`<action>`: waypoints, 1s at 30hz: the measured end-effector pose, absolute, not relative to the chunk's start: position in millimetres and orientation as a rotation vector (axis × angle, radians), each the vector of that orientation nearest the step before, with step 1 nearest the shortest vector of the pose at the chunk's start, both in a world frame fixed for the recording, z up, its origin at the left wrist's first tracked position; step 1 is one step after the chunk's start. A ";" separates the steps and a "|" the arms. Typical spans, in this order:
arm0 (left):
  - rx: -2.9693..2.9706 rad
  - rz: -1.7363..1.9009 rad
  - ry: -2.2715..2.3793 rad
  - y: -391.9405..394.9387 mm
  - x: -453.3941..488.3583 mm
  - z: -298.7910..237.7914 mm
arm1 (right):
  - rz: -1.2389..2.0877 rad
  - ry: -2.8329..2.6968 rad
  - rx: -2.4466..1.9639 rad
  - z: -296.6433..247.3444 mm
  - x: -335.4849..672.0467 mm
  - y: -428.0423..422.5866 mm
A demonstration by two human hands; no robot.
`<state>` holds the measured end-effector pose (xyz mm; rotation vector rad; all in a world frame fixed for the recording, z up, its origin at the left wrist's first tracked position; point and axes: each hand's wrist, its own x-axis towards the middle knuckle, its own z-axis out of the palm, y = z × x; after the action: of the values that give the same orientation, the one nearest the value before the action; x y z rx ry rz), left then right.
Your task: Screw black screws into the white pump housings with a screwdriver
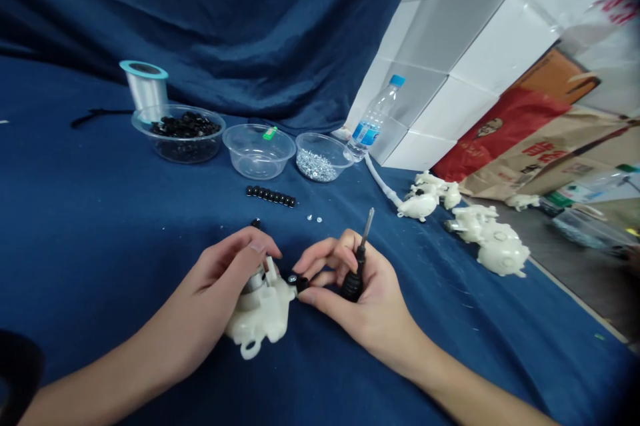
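My left hand (227, 269) is curled over a white plastic toy body (260, 316) that rests on the blue cloth, its fingers gripping the top. My right hand (357, 289) holds a small black-handled screwdriver (357, 266) with the shaft pointing up. Its thumb and forefinger also pinch a small black wheel (301, 283) against the toy's side. A row of black wheels (271, 195) lies just beyond my hands, with two tiny screws (314, 219) beside it.
At the back stand a bowl of black wheels (179, 133), a clear bowl (259, 150) with a green bit, a bowl of screws (323, 157), a thread spool (145, 83) and a water bottle (375, 118). Finished white toys (493, 239) lie at right near paper bags (530, 139).
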<state>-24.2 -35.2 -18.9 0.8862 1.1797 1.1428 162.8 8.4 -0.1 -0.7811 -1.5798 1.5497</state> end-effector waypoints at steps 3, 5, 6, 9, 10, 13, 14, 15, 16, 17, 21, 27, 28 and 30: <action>0.833 1.149 1.181 -32.0 -22.5 -16.9 | 1.532 -1.624 -0.710 -1.4 163.7 5.5; 0.763 1.111 1.183 -31.6 -20.6 -13.7 | 1.525 -1.651 -0.651 -2.1 164.1 3.9; 0.733 1.083 1.180 -32.4 -19.7 -12.3 | 1.520 -1.657 -0.622 -2.2 164.3 3.2; 0.597 0.971 0.983 -37.9 -19.4 -11.1 | 1.530 -1.636 -0.564 -1.3 165.3 1.9; 0.540 0.929 0.860 -40.1 -20.4 -12.0 | 1.545 -1.620 -0.560 -0.7 165.7 1.8; 0.419 0.822 0.565 -45.4 -24.6 -16.5 | 1.585 -1.587 -0.599 0.8 167.1 1.8; 0.435 0.804 0.538 -46.8 -25.6 -18.0 | 1.583 -1.583 -0.617 1.0 167.3 1.9; 0.463 0.801 0.546 -48.1 -26.0 -19.3 | 1.574 -1.585 -0.636 0.9 167.5 2.0; 0.492 0.812 0.574 -49.4 -25.5 -20.4 | 1.560 -1.591 -0.653 0.6 167.4 1.9; 0.517 0.837 0.618 -50.8 -24.1 -21.4 | 1.543 -1.595 -0.665 0.1 167.2 1.6; 0.522 1.080 0.738 -56.8 -11.9 -25.9 | 1.458 -1.614 -0.667 -1.6 165.6 -1.2; 0.409 1.331 0.558 -69.6 -2.7 -41.9 | 1.370 -1.645 -0.607 -0.5 162.8 -4.6; 0.404 1.315 0.510 -71.8 -4.8 -45.2 | 1.349 -1.653 -0.593 -0.3 162.4 -5.2; 0.422 1.212 0.433 -74.3 -11.3 -50.5 | 1.293 -1.661 -0.564 0.1 161.7 -6.8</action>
<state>-11.3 -74.3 -50.5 0.4223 0.4333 1.2118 161.7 -6.8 0.1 -0.5643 -1.6606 1.2928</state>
